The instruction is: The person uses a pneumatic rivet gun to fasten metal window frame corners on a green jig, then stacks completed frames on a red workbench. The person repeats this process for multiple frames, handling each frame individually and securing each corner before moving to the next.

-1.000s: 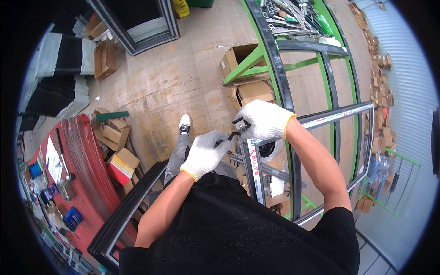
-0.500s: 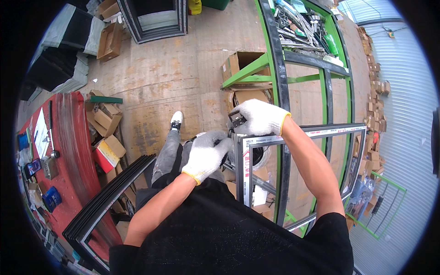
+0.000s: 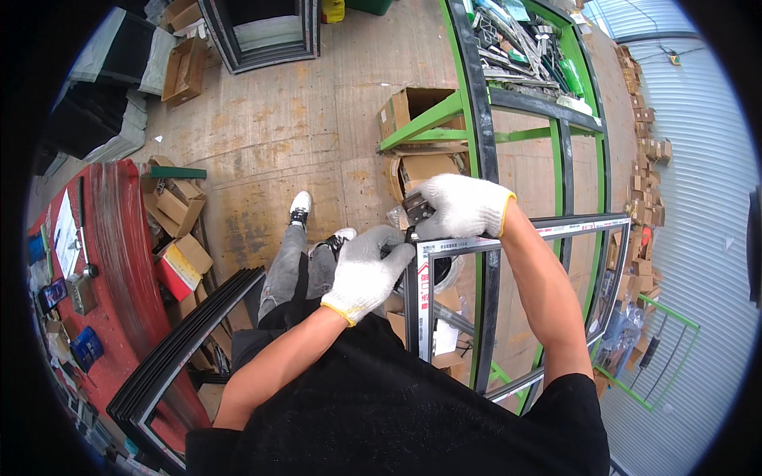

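A dark window frame [image 3: 425, 305] with white-and-red protective film lies across a stand in front of me. Both hands wear white knit gloves with yellow cuffs and meet at its near-left corner. My right hand [image 3: 464, 205] is closed on a small dark metal block [image 3: 416, 209] just beyond that corner, and its lower edge rests by the frame's top side. My left hand [image 3: 367, 271] is closed, fingertips pinched at the corner. Whatever those fingertips hold is too small and hidden to make out.
A green-and-black metal stand [image 3: 481, 143] supports the frame; its far tray holds loose metal parts [image 3: 528, 59]. Left are a red workbench [image 3: 119, 238] and stacked dark frames [image 3: 186, 349]. Cardboard boxes [image 3: 413, 111] stand on the floor, and a green rack [image 3: 659, 349] is at right.
My left hand has moved slightly right, its fingertips closer to the frame's corner. My right hand has shifted a little right, still holding the metal block. The view has drifted slightly.
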The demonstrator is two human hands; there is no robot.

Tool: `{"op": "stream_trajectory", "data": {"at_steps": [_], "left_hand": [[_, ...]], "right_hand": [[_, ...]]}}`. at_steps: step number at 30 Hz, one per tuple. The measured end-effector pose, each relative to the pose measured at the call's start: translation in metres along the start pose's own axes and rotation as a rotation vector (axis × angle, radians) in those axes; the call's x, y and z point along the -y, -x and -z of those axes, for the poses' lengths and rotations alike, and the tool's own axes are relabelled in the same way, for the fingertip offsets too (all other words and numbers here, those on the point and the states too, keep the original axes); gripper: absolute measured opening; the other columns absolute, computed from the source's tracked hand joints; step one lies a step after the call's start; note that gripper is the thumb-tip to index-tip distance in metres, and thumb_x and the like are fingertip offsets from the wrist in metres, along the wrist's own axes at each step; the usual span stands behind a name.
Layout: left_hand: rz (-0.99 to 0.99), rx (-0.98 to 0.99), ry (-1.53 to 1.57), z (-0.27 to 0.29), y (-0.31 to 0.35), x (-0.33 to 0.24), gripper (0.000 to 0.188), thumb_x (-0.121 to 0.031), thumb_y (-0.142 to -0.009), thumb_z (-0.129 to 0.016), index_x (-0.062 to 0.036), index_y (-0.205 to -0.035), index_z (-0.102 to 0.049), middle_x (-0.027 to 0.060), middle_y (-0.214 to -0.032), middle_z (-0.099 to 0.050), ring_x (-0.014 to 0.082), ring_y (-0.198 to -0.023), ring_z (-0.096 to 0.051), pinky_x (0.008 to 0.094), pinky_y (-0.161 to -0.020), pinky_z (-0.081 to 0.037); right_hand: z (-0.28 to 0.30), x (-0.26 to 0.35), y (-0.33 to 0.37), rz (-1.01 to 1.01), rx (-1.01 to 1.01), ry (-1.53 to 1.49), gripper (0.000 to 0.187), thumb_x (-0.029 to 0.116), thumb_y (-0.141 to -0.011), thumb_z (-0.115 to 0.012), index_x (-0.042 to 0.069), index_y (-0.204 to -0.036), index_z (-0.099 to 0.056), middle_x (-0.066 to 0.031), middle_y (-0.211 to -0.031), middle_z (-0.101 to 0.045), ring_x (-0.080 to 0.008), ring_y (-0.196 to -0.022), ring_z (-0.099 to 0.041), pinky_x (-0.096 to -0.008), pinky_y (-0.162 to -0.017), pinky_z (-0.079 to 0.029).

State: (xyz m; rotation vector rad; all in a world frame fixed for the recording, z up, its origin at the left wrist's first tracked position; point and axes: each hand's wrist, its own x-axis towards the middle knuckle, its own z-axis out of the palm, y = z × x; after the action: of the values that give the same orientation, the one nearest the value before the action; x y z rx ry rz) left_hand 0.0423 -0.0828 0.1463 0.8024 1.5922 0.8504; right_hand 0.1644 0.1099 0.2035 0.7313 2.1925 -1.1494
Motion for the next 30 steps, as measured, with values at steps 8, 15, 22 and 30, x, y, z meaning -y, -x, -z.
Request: {"op": "stream_trajectory", "data": {"at_steps": [8,15,22,30], "left_hand": [[0.145,-0.074,0.005,-0.01,0.008,0.006,0.031,-0.027,-0.094,-0.074,0.0021,-0.105,-0.073,0.018,-0.094,-0.078,0.032,-0.089,-0.077,0.0395,-0.086,-0.059],[0.02,0.001,-0.178,-0.01,-0.008,0.014,0.035,-0.031,-0.096,-0.068,0.0028,-0.105,-0.072,0.0274,-0.099,-0.074,0.0431,-0.094,-0.073,0.0471,-0.086,-0.057],[0.022,0.082,-0.108,-0.005,-0.02,0.018,0.037,-0.032,-0.098,-0.065,0.0039,-0.102,-0.071,0.0277,-0.095,-0.072,0.0434,-0.091,-0.072,0.0478,-0.083,-0.055],[-0.091,0.097,-0.141,0.003,-0.022,0.019,0.037,-0.029,-0.099,-0.067,0.003,-0.116,-0.074,0.0248,-0.103,-0.076,0.0364,-0.099,-0.075,0.0417,-0.089,-0.057]], "right_hand": [[-0.014,0.008,-0.014,-0.054,0.012,0.237,0.03,0.025,-0.08,-0.074,0.003,-0.1,-0.078,-0.0261,-0.093,-0.075,-0.0462,-0.091,-0.072,-0.0505,-0.083,-0.059],[-0.02,0.002,-0.024,-0.057,-0.008,0.265,0.032,0.025,-0.077,-0.076,0.003,-0.099,-0.079,-0.0253,-0.096,-0.076,-0.0453,-0.093,-0.073,-0.0495,-0.084,-0.059],[-0.016,0.001,-0.022,-0.057,-0.019,0.189,0.035,0.029,-0.074,-0.077,-0.001,-0.093,-0.079,-0.0293,-0.092,-0.074,-0.0457,-0.09,-0.073,-0.0497,-0.082,-0.06],[-0.005,-0.001,0.002,-0.099,-0.08,0.194,0.031,0.023,-0.077,-0.074,0.0,-0.097,-0.079,-0.0266,-0.09,-0.074,-0.0464,-0.089,-0.072,-0.0497,-0.082,-0.059]]}}
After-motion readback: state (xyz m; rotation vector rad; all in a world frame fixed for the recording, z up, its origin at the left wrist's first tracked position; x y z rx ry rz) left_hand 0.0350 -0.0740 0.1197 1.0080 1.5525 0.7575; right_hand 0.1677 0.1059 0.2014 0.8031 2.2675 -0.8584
